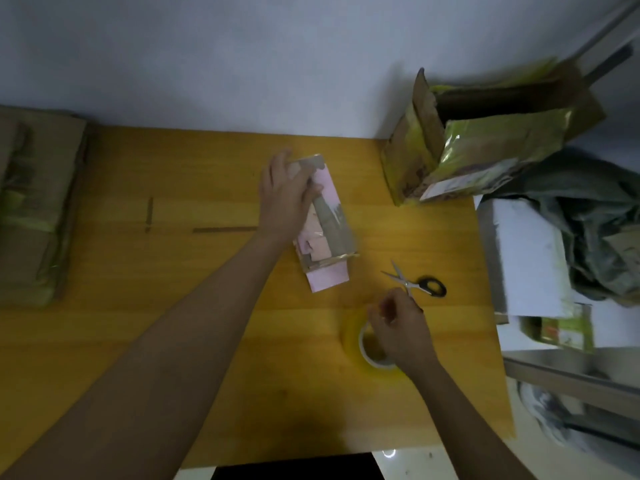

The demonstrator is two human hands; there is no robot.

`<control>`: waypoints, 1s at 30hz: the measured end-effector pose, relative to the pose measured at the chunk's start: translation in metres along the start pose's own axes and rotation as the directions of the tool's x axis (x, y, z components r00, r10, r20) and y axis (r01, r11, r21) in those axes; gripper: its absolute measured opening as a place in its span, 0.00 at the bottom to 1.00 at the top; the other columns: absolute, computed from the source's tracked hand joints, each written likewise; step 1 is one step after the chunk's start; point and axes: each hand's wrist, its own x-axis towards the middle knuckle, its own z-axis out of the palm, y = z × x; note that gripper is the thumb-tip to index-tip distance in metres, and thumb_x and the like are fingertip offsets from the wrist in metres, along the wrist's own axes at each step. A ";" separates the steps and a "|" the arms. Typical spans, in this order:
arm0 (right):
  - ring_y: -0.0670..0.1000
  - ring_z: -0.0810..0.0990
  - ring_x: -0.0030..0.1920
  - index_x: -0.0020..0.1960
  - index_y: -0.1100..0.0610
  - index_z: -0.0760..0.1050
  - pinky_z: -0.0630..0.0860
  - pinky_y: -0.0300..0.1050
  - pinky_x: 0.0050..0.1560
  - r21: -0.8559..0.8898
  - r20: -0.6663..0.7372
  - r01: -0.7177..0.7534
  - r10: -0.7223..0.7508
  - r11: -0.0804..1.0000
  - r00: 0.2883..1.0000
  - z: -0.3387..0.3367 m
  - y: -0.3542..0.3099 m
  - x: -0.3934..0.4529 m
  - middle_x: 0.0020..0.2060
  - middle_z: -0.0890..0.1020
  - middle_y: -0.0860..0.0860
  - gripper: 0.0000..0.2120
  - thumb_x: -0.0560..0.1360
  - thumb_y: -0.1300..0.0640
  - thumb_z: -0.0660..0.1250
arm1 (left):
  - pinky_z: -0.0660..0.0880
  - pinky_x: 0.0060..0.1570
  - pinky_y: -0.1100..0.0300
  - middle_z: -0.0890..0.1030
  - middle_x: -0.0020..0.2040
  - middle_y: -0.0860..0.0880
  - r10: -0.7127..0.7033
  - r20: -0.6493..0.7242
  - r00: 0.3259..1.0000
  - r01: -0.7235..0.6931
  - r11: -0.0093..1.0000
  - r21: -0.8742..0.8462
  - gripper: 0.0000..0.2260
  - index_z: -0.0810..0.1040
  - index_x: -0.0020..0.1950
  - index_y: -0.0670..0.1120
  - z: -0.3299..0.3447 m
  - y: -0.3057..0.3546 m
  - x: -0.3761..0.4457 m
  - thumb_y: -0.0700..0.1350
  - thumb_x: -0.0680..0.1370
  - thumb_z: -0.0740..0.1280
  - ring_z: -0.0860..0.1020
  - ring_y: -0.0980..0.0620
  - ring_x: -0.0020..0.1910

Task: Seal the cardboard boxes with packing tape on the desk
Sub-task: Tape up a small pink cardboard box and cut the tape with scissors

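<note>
Biggest thing first: the desk [173, 306] takes up most of the view, with a big open box [485, 140] well off beyond your right hand and a flat stack of cardboard [34, 209] far out past your left.

The small box [323, 223] you're sealing sits right under your left hand [285, 192], which grips its far end. Its long axis runs away from you, tilted a bit, so the near end points back toward your right hand [398, 327].

That right hand is curled on the tape roll [369, 342], fingers pinched like you're picking at the loose end, though it's too blurry to be sure. Scissors [415, 282] lie just beyond it.

So I'd say the tape gets pulled up and left along that axis.
</note>
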 end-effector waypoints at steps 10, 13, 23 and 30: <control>0.54 0.80 0.44 0.49 0.56 0.77 0.72 0.53 0.49 -0.710 0.181 0.223 -0.133 0.668 0.974 0.036 0.036 -0.042 0.42 0.81 0.50 0.29 0.67 0.30 0.66 | 0.74 0.48 0.47 0.80 0.51 0.38 0.482 0.244 0.842 -0.425 0.870 -0.251 0.11 0.79 0.51 0.37 0.012 0.047 -0.155 0.38 0.76 0.58 0.72 0.44 0.50; 0.53 0.81 0.41 0.47 0.56 0.78 0.72 0.53 0.48 -0.687 0.238 0.315 -0.206 0.655 0.949 0.037 0.041 -0.042 0.38 0.81 0.50 0.20 0.68 0.39 0.69 | 0.67 0.66 0.57 0.75 0.65 0.37 0.353 0.469 0.810 -0.196 0.916 -0.350 0.16 0.74 0.66 0.34 0.027 0.052 -0.162 0.39 0.80 0.60 0.71 0.46 0.64; 0.44 0.71 0.49 0.58 0.51 0.73 0.55 0.45 0.67 -0.290 0.276 0.328 -0.250 0.899 0.928 -0.026 0.030 -0.048 0.44 0.74 0.41 0.19 0.73 0.42 0.68 | 0.70 0.42 0.54 0.76 0.43 0.46 0.166 0.412 0.896 -0.092 0.977 -0.193 0.04 0.76 0.45 0.41 0.020 0.054 -0.165 0.40 0.79 0.66 0.73 0.47 0.42; 0.48 0.76 0.38 0.53 0.50 0.78 0.72 0.48 0.39 -0.105 0.164 0.238 -0.219 0.966 0.962 -0.089 -0.016 -0.017 0.36 0.76 0.41 0.23 0.70 0.31 0.67 | 0.65 0.37 0.58 0.69 0.41 0.52 0.145 0.245 0.959 -0.097 0.975 -0.200 0.05 0.70 0.46 0.43 -0.058 0.112 -0.146 0.41 0.82 0.59 0.68 0.53 0.39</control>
